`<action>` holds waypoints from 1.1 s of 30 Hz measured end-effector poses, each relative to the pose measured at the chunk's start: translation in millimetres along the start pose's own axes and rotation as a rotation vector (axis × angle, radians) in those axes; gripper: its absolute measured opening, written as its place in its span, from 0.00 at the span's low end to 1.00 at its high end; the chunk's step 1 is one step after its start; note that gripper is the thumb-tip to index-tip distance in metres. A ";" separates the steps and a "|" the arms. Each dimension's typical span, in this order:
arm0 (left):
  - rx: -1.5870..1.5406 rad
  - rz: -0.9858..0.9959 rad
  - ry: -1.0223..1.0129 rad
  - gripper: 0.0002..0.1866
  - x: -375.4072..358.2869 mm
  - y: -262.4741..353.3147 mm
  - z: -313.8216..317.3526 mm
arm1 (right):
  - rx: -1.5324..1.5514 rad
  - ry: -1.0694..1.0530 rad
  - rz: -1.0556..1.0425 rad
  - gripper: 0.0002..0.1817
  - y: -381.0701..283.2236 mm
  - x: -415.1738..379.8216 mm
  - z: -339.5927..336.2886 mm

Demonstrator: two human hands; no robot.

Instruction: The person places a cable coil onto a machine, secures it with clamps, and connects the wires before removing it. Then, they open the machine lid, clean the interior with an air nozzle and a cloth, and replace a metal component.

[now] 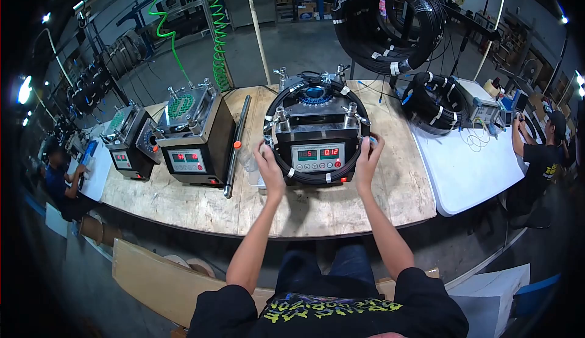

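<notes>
The coil of black cable (pixel 311 177) is lying directly between the two hands, looping around the polishing machine (pixel 320 135), its near edge passing in front of the lit display panel (pixel 318 157) and its far edge curving behind the near clamps. Its longer span is running near to far, so the hands are meeting it on opposite sides, toward the near end: the left hand (pixel 272 176) is holding the left side, the right hand (pixel 367 166) the right. Neither is clearly nearer; both are touching the cable. The fingers of each are curling around the outside, the thumbs lying on the inner side; how firmly they are pinching, I cannot tell. A metal rod (pixel 233 164) is lying to the left, apart from the left hand.
</notes>
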State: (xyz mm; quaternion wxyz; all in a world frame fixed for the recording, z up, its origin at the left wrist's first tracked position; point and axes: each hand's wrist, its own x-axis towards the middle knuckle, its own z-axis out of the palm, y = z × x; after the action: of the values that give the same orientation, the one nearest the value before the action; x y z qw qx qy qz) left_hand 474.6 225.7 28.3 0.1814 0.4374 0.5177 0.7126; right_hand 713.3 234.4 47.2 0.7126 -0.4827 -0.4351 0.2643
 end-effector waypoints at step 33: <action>0.132 0.059 -0.806 0.30 166.6 81.1 35.2 | -0.211 -0.695 -0.175 0.25 -58.9 166.9 45.1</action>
State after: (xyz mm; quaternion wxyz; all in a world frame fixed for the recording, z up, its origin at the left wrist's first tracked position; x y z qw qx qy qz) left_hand 427.1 332.3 176.4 0.3206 0.7071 0.4371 0.4541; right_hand 751.7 364.8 169.2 0.4886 -0.3960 -0.7154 0.3043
